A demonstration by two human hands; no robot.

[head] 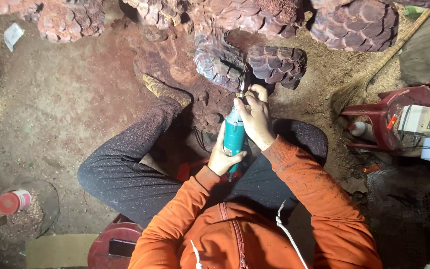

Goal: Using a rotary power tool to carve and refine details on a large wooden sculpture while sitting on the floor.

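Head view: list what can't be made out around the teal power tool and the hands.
- Tip of the teal power tool: hidden by the right hand against the carved wood.
- Tool's rear end: covered by the left hand.
- The carving's full shape: cut off by the top edge.
- Items on the red plastic chair: cut off by the right edge.
- Small white scrap: too small to identify.

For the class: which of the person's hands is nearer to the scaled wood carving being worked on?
Right. The right hand grips the teal rotary tool near its tip, just below the carving; the left hand holds the tool's rear, farther back.
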